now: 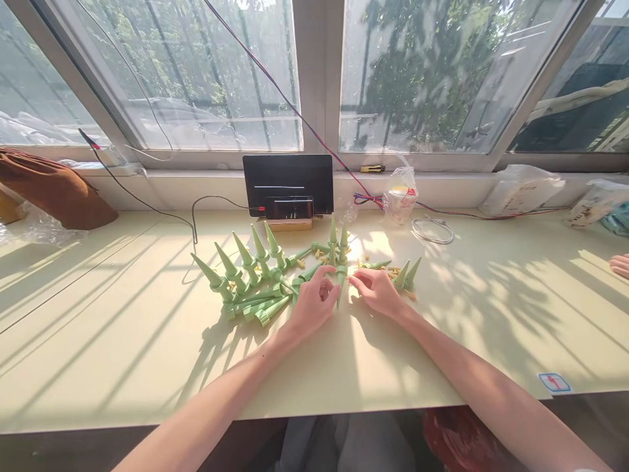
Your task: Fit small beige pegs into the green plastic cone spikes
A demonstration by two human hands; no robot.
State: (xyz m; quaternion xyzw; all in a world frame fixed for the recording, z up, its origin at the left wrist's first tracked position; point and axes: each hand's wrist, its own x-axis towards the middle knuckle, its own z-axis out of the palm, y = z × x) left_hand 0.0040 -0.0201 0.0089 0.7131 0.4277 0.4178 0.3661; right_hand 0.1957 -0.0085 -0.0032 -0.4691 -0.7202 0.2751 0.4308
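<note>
My left hand [314, 298] has its thumb and fingers closed around a green plastic cone [340, 288], whose point is turned down toward the table. Close by on the right, my right hand [376, 292] is pinched near the cone's collar; what sits between its fingertips is too small to make out. Left of my hands stand several upright green cones [248, 259] in a row, with more green cones [265, 308] lying flat in front of them. Beyond my fingers rise further cones [343, 239]. Small yellow pegs [393, 270] lie scattered, and two cones [407, 274] stand beyond my right hand.
At the back, a dark tablet [289, 174] and a phone [289, 208] lean on a stand [287, 225]. A bagged cup [400, 196], a wire coil [432, 231] and plastic packages [523, 190] lie rightward. A brown bag [54, 187] is leftward; another person's hand [620, 265] shows at right.
</note>
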